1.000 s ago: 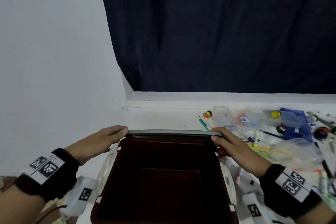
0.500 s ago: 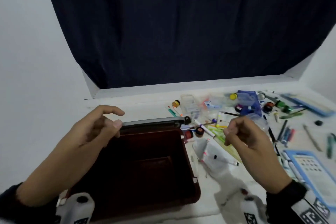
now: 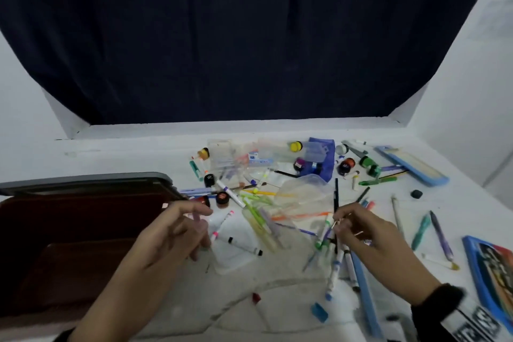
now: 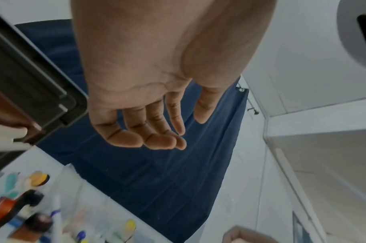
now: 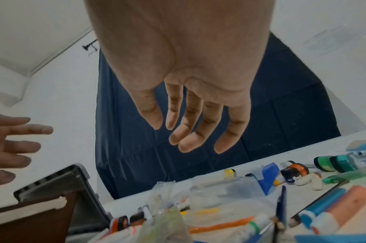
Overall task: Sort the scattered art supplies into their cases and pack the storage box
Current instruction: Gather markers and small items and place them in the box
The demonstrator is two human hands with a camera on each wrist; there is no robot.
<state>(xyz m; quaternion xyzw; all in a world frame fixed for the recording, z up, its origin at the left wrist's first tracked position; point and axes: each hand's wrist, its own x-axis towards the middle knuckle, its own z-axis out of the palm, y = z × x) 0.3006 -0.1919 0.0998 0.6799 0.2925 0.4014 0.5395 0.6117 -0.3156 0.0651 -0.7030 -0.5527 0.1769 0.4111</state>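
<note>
Both hands off storage box (image 3: 83, 230) rim since 1 s ago, now over marker clutter; left hand (image 3: 177, 233) loose, empty; right hand (image 3: 358, 233) likewise, prob. empty; 1 box, table's left; 2 blue cases (image 3: 410, 164) right

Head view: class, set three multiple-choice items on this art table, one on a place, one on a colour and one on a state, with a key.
1. The storage box stands where from the scattered supplies?
A left
B right
C behind

2. The pouch at the back is
A green
B blue
C orange

3. The left hand
A grips a marker
B holds nothing
C rests on the box

Key:
1. A, the box fills the table's left side.
2. B, its fabric shows blue.
3. B, the left wrist view shows a bare palm and relaxed fingers.
</note>
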